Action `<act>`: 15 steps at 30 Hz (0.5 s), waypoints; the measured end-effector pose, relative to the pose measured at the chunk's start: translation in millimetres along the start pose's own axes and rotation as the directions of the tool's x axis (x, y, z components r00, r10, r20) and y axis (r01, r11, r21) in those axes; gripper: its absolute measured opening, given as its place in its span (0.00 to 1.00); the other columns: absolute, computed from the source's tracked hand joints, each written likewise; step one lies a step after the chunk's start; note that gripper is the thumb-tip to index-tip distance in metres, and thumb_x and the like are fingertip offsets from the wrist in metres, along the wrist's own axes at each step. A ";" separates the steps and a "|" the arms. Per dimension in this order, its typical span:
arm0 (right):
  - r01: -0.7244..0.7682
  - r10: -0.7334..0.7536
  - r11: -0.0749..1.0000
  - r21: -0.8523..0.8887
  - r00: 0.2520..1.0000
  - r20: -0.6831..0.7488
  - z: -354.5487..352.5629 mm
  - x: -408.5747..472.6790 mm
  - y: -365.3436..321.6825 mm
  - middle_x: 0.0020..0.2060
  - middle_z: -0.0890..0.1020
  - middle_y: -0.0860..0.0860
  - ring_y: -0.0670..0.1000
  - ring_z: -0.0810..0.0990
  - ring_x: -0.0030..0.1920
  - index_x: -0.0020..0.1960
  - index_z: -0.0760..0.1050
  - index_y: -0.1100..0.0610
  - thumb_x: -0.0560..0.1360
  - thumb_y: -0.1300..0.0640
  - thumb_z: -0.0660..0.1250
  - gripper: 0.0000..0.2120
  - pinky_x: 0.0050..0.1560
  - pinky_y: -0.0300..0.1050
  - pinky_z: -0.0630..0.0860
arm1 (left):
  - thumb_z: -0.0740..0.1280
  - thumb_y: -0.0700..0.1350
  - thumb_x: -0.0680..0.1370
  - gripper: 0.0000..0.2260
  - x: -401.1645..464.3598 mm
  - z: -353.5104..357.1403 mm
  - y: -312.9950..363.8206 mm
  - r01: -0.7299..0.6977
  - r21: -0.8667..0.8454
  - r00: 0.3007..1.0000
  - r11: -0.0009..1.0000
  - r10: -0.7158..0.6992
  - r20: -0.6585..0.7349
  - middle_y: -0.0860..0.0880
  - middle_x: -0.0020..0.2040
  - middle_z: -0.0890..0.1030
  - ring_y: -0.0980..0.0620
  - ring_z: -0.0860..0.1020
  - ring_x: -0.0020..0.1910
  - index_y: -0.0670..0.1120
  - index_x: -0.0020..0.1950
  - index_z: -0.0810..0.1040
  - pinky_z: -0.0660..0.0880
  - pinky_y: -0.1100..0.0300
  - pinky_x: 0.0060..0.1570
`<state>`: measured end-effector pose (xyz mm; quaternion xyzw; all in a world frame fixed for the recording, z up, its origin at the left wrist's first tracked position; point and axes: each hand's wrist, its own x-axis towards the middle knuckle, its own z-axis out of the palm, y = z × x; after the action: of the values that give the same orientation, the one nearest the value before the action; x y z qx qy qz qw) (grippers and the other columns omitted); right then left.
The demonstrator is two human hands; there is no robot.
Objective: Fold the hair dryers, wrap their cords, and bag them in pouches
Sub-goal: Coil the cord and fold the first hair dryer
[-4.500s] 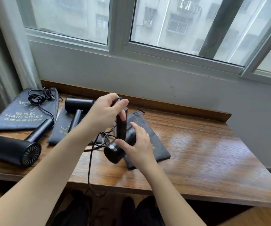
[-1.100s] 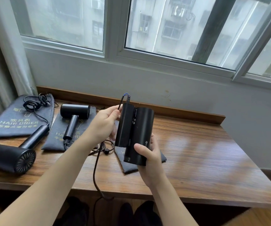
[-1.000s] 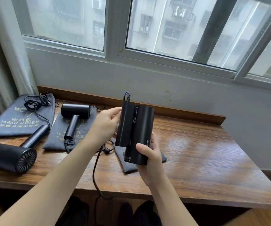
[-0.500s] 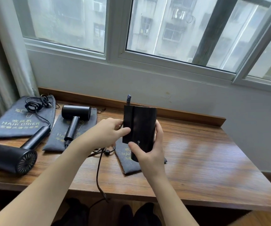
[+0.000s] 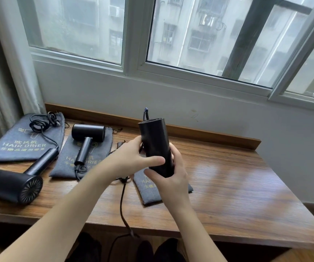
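I hold a folded black hair dryer upright above the table's middle. My right hand grips its lower end from below. My left hand grips its left side, thumb across the front. Its cord hangs down past the table's front edge. A grey pouch lies flat under my hands. Two more black dryers are unfolded: one lies on a second pouch, another lies at the near left, its cord coiled on a third pouch.
The wooden table stands against a white wall under a window. A raised wooden strip runs along its back edge. A curtain hangs at the left. My dark shoes show below the front edge.
The dryer's handle has been folded against its body. I lifted the dryer off the pouch, stood it upright and turned it, so the handle no longer shows. My left hand moved down its side.
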<state>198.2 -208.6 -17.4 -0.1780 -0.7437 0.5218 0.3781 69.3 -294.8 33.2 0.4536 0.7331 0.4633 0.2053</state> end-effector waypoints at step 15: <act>0.090 -0.090 0.996 -0.009 0.984 -0.155 7.2 -3.3 4.4 0.63 0.65 0.44 0.40 0.74 0.60 0.66 0.69 0.38 0.68 0.62 0.79 0.35 0.54 0.38 0.79 | 0.69 0.53 0.77 0.13 -5.0 3.5 10.0 0.020 -0.246 0.996 0.969 -0.041 -0.082 0.49 0.42 0.83 0.52 0.79 0.34 0.57 0.60 0.76 0.75 0.39 0.58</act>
<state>194.4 -213.7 -23.8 -0.1847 -0.7196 0.4882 0.4579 79.2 -295.8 39.5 0.3931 0.6854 0.5661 0.2350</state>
